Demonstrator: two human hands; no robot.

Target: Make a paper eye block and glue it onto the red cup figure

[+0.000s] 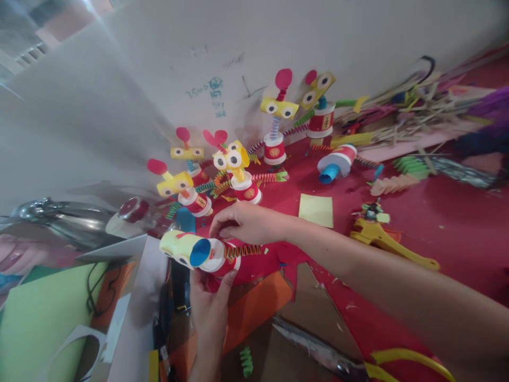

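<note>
My left hand (210,300) grips a paper-cup figure (228,265) from below, thumb against its red and white cup. The figure lies tilted, its pale yellow tube head (177,245) pointing left. An orange-brown folded paper spring (244,251) sticks out to the right from the cup. Just above the figure, my right hand (246,223) is closed, fingers curled and fingertips by the cup's far side. Whatever those fingertips hold, if anything, is hidden. Behind the hands stands a similar figure with big white eyes (245,187).
More cup figures (274,147) line the wall. One cup body (342,159) lies on its side. A yellow square paper (316,210), a yellow-handled tool (382,241) and scissors (318,347) lie rightward. A white box (137,297) and green paper (43,313) are at left.
</note>
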